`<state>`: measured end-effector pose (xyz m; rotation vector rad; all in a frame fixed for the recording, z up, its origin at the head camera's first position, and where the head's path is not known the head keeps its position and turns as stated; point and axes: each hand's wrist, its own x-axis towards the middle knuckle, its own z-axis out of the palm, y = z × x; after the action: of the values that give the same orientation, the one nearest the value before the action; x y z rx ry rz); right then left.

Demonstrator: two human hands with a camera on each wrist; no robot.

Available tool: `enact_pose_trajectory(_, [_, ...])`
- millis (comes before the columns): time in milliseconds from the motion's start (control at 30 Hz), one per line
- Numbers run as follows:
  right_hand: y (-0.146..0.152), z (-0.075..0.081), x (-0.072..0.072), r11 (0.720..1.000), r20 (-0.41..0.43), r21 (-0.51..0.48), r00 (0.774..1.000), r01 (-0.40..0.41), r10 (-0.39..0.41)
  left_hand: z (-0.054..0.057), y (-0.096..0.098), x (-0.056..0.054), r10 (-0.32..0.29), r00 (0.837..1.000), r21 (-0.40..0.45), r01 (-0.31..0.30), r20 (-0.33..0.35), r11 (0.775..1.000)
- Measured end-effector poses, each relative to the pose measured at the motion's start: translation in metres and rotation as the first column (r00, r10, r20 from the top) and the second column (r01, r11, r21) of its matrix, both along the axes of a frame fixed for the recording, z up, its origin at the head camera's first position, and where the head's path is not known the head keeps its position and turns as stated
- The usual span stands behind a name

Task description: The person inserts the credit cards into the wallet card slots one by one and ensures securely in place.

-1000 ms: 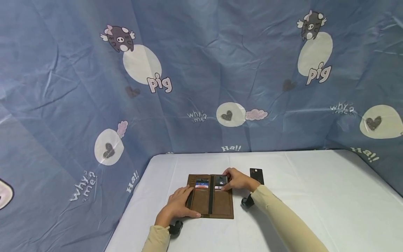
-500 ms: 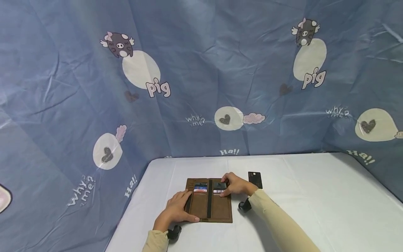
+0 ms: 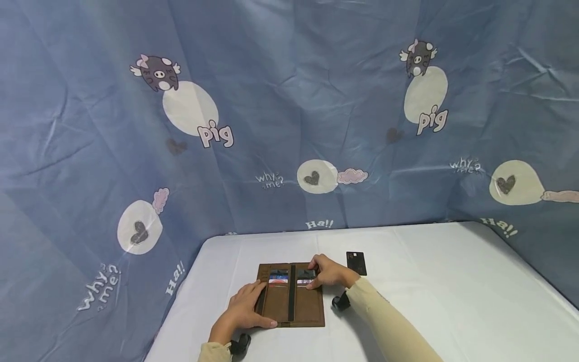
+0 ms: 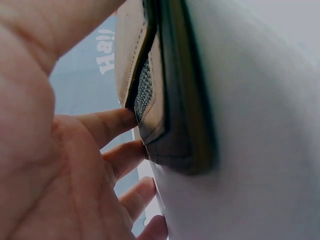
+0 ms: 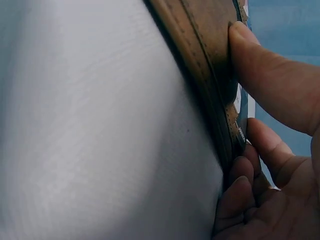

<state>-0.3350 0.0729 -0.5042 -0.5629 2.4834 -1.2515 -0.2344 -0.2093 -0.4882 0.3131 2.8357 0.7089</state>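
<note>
A brown bifold wallet [image 3: 280, 306] lies spread on the white table, a dark strap down its middle. Cards [image 3: 278, 277] show in its left pocket. At its left edge, my left hand [image 3: 244, 306] rests with fingers spread and thumb along the near edge. The left wrist view has those fingertips touching the wallet's side [image 4: 155, 100]. My right hand [image 3: 329, 272] pinches a dark card [image 3: 305, 274] at the upper right pocket, index finger at its top and thumb lower down. In the right wrist view, the thumb [image 5: 270, 80] lies on the leather face; the card is mostly hidden there.
A black chip card [image 3: 356, 263] lies on the table [image 3: 407, 281] right of the wallet, just beyond my right wrist. Black wrist cameras [image 3: 341, 301] sit under both wrists. A blue printed curtain [image 3: 253, 100] hangs behind the table and along its left side.
The head view has shifted, so everything sits lower and a little further left. Both hands keep their places on the wallet, with little visible movement.
</note>
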Motion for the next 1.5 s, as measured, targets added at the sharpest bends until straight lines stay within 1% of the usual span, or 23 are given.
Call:
enact_pose_trajectory(100, [0.001, -0.006, 0.005, 1.000, 0.007, 0.003, 1.000, -0.010, 0.010, -0.004, 0.001, 0.004, -0.004, 1.000, -0.012, 0.005, 0.015, 1.000])
enact_pose_trajectory(200, [0.001, -0.008, 0.006, 1.000, 0.004, 0.006, 1.000, -0.021, 0.021, -0.005, 0.001, 0.006, -0.001, 1.000, -0.007, 0.001, 0.021, 1.000])
enact_pose_trajectory(367, [0.001, -0.004, 0.003, 1.000, -0.049, 0.016, 0.998, -0.027, 0.027, -0.001, 0.002, 0.002, 0.006, 1.000, 0.002, -0.006, 0.004, 1.000])
enact_pose_trajectory(467, [0.001, -0.001, 0.001, 0.999, -0.072, 0.036, 0.996, -0.040, 0.043, 0.001, 0.002, 0.000, 0.005, 1.000, -0.013, -0.005, 0.000, 1.000])
enact_pose_trajectory(600, [0.000, 0.000, 0.002, 0.996, -0.087, 0.065, 0.994, -0.061, 0.066, 0.000, 0.000, 0.000, 0.001, 1.000, -0.019, -0.001, 0.012, 1.000])
enact_pose_trajectory(767, [-0.002, -0.001, 0.004, 0.993, -0.120, 0.064, 0.987, -0.096, 0.103, -0.001, -0.001, 0.002, 0.008, 1.000, -0.013, -0.008, 0.022, 1.000])
enact_pose_trajectory(867, [-0.002, -0.002, 0.003, 0.993, -0.126, 0.055, 0.986, -0.100, 0.107, -0.001, -0.001, 0.002, 0.010, 1.000, -0.010, -0.009, 0.021, 1.000])
enact_pose_trajectory(967, [-0.001, -0.002, 0.000, 0.994, -0.109, 0.039, 0.989, -0.098, 0.102, 0.000, 0.000, 0.000, 0.002, 1.000, -0.009, -0.002, 0.019, 1.000])
enact_pose_trajectory(1067, [0.001, 0.000, -0.006, 0.994, -0.074, -0.017, 0.992, -0.106, 0.104, 0.001, 0.000, -0.003, 0.004, 1.000, -0.002, -0.004, 0.009, 1.000])
enact_pose_trajectory(1200, [0.003, 0.004, -0.013, 0.988, -0.016, -0.100, 0.993, -0.121, 0.120, 0.001, 0.000, -0.006, -0.002, 1.000, 0.012, 0.002, -0.017, 1.000])
enact_pose_trajectory(1233, [0.003, 0.005, -0.014, 0.986, -0.005, -0.108, 0.992, -0.127, 0.127, 0.001, 0.000, -0.007, -0.005, 1.000, 0.016, 0.005, -0.019, 1.000])
enact_pose_trajectory(1367, [0.003, 0.004, -0.014, 0.983, 0.008, -0.101, 0.988, -0.155, 0.156, 0.003, 0.000, -0.004, -0.002, 1.000, 0.013, 0.003, -0.005, 1.000])
enact_pose_trajectory(1433, [0.005, 0.001, -0.012, 0.983, 0.018, -0.106, 0.988, -0.150, 0.153, 0.003, 0.000, -0.002, 0.001, 1.000, 0.005, -0.001, 0.002, 1.000])
enact_pose_trajectory(1500, [0.007, 0.000, -0.011, 0.983, 0.046, -0.128, 0.990, -0.128, 0.135, 0.001, 0.001, 0.000, 0.001, 1.000, -0.002, -0.001, 0.006, 1.000])
